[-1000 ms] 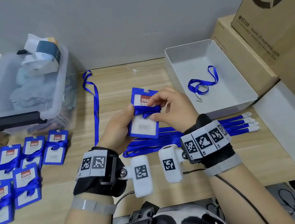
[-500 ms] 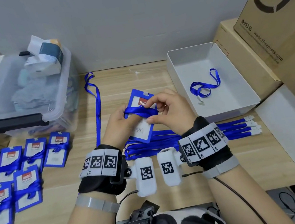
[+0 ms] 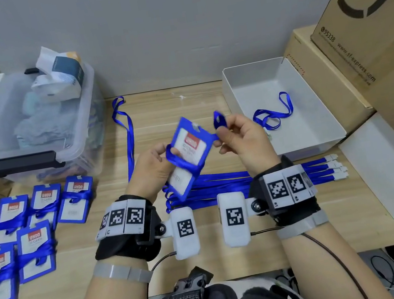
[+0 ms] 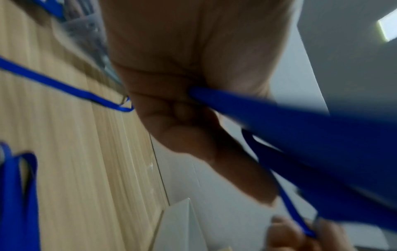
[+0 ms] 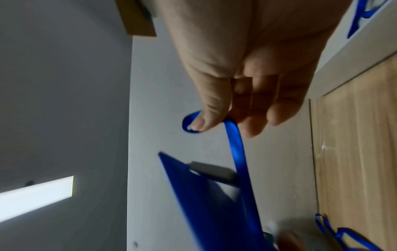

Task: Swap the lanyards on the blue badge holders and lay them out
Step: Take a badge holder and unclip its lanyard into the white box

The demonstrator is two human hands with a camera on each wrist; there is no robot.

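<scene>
My left hand (image 3: 153, 168) grips a blue badge holder (image 3: 186, 156) by its left edge, tilted and lifted above the table. A blue lanyard (image 3: 174, 158) is still wound loosely round the holder. My right hand (image 3: 238, 137) pinches the lanyard's free loop (image 3: 219, 119) between thumb and fingers and holds it out to the right of the holder. The right wrist view shows the ribbon (image 5: 235, 149) running from my thumb down to the holder (image 5: 206, 200). In the blurred left wrist view my fingers (image 4: 182, 118) clamp the holder's edge (image 4: 279, 122).
Several wrapped badge holders (image 3: 33, 223) lie at the left. A row of straight lanyards (image 3: 248, 180) lies under my hands, one more lanyard (image 3: 127, 135) behind them. A white tray (image 3: 317, 129) holds a loose lanyard (image 3: 273, 113). A clear bin (image 3: 31, 130) and cardboard boxes (image 3: 370, 55) flank the table.
Both hands have lifted the holder a little. My right hand has pulled the lanyard loop off the front of the holder and out to the right, so the wrap is looser.
</scene>
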